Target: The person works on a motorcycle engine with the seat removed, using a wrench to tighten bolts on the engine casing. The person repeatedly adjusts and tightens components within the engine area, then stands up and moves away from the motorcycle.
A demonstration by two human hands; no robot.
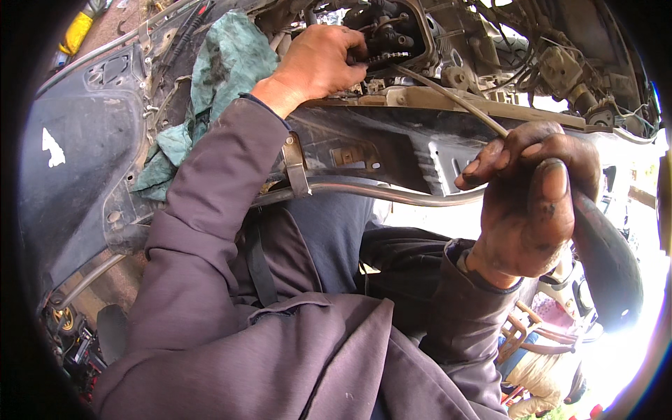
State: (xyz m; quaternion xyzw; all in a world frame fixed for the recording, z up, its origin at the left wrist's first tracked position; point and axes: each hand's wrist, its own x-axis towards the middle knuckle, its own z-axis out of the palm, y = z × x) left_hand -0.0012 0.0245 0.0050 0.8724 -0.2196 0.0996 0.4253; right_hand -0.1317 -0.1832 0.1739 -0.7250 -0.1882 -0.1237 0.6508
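Note:
My left hand reaches into an open engine housing, fingers curled beside a metal chain and dark parts; whatever is at its fingertips is hidden. My right hand, blackened with grime, is closed around a long, thin metal rod tool, whose far end slants up to the housing just right of the left hand. Left of that hand, a stained teal cloth drapes over the dark body panel.
Wires and fittings fill the upper right. A curved metal tube runs below the frame. At top left is a yellow-and-black object. Wooden furniture and part of what seems another person's clothing show at lower right.

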